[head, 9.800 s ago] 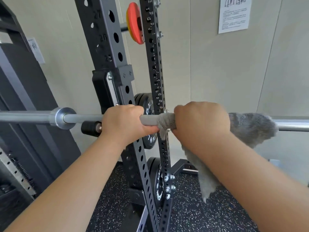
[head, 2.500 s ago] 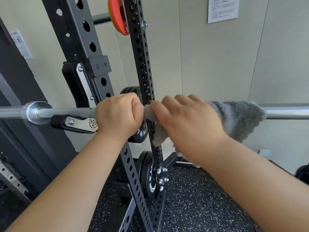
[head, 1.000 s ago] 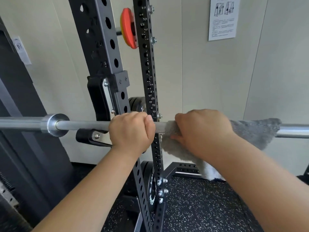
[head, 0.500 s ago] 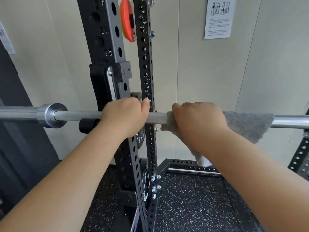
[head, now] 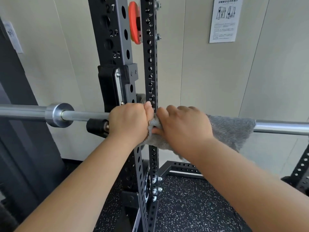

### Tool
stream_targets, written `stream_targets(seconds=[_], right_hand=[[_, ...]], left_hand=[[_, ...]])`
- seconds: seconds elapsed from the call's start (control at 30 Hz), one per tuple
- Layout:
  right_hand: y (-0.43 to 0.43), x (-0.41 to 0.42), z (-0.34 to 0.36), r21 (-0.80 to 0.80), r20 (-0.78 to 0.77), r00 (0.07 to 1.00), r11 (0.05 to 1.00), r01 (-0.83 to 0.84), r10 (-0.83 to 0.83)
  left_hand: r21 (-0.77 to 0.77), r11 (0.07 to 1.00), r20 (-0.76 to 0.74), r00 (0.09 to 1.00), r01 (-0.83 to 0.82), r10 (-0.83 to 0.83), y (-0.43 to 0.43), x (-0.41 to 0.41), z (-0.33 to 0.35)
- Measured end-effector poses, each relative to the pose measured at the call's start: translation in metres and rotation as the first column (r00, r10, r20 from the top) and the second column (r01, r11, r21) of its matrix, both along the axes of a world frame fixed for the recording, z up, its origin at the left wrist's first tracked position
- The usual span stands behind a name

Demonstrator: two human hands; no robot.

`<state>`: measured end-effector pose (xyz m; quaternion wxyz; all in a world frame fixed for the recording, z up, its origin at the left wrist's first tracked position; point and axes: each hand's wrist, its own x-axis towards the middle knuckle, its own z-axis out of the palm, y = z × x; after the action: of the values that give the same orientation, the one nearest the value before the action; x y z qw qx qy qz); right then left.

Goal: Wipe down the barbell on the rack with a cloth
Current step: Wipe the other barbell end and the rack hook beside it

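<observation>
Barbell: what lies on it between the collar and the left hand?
In the head view, bare knurled shaft of the barbell runs from the collar to the left hand; the cloth lies beyond it, under the right hand.

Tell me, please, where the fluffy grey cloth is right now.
In the head view the fluffy grey cloth hangs over the steel barbell right of centre, gripped by the right hand, its left end against the left hand.

The barbell (head: 83, 117) lies across the rack (head: 115, 47); the cloth (head: 230, 129) hangs over it, right of the uprights (wall notice (head: 224, 20) behind, above).
</observation>
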<state>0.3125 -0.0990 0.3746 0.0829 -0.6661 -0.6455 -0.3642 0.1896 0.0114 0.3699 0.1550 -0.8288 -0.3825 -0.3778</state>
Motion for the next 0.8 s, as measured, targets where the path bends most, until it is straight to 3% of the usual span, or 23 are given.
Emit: stream_targets(seconds=[0.13, 0.33, 0.5, 0.7, 0.8], right_hand=[[-0.017, 0.027, -0.007, 0.052, 0.025, 0.999, 0.998, -0.021, 0.02], [0.006, 0.011, -0.005, 0.006, 0.052, 0.994, 0.995, 0.096, -0.097], [-0.006, 0.023, -0.015, 0.024, 0.044, 0.999, 0.999, -0.027, 0.026], [-0.034, 0.043, -0.007, 0.089, -0.014, 0.97, 0.966, 0.242, -0.242], [-0.013, 0.024, -0.025, 0.149, 0.0, 0.981, 0.97, 0.191, -0.194]], left_hand=[[-0.08, 0.992, -0.015, 0.995, 0.101, -0.102, 0.002, -0.003, 0.005], [-0.006, 1.0, 0.007, 1.0, 0.024, -0.024, 0.0, 0.002, 0.002], [0.042, 0.999, 0.028, 0.999, 0.032, -0.034, 0.0, -0.001, -0.003], [0.151, 0.988, 0.068, 0.997, 0.009, -0.02, 0.01, 0.001, -0.011], [0.217, 0.975, 0.135, 0.988, 0.046, -0.076, 0.008, 0.001, -0.013]])
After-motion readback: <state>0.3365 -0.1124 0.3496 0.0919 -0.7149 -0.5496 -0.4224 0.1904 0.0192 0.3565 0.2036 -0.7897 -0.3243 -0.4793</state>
